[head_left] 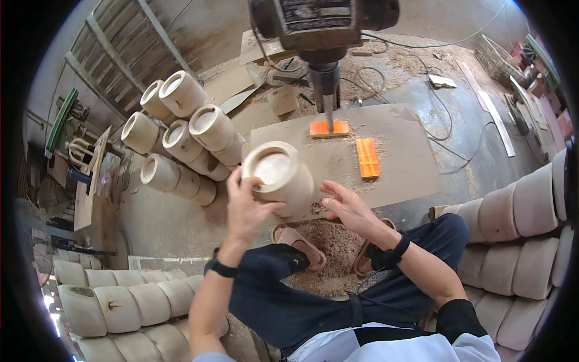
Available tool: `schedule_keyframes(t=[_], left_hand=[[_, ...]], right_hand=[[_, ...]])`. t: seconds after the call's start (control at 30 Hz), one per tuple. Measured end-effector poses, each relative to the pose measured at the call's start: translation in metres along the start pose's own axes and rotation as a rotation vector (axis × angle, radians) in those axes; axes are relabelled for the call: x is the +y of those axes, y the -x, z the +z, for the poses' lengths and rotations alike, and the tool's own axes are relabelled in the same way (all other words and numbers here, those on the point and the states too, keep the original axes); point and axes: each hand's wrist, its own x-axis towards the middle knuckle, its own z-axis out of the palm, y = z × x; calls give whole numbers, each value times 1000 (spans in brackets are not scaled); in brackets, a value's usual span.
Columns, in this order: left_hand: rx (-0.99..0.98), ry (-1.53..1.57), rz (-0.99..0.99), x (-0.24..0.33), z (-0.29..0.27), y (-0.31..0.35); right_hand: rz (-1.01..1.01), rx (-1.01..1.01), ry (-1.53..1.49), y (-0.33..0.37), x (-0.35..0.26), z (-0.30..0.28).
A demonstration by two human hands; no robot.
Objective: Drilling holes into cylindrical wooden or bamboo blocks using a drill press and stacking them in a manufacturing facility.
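A barrel-shaped wooden pot [289, 181] with a raised rim and a round, pale recess in its top is tilted over the near edge of the work board [398, 157]. My left hand [246, 205] grips it at the left, fingers hooked over the rim and thumb along the side. To its right, my right hand [350, 205] has its fingers stretched and apart, holding nothing. Behind the pot, a drill press [322, 72] points its bit down at an orange block [330, 129]. A second orange block [367, 158] lies nearer, right of the pot.
More wooden pots [208, 127] are stacked on the floor at the left. Long rows of similar pieces flank me at the lower left [120, 308] and right [500, 211]. Wood shavings [338, 247] cover the floor between my feet. Cables [446, 120] run across the floor at the right.
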Motion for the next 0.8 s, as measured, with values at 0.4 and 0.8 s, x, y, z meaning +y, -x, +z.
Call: schedule_keyframes(t=[0.4, 0.8], left_hand=[[45, 197, 46, -2, 89, -11], [-39, 269, 162, 3, 113, -71]], right_hand=[[16, 27, 167, -16, -12, -60], [-678, 355, 291, -35, -278, -200]])
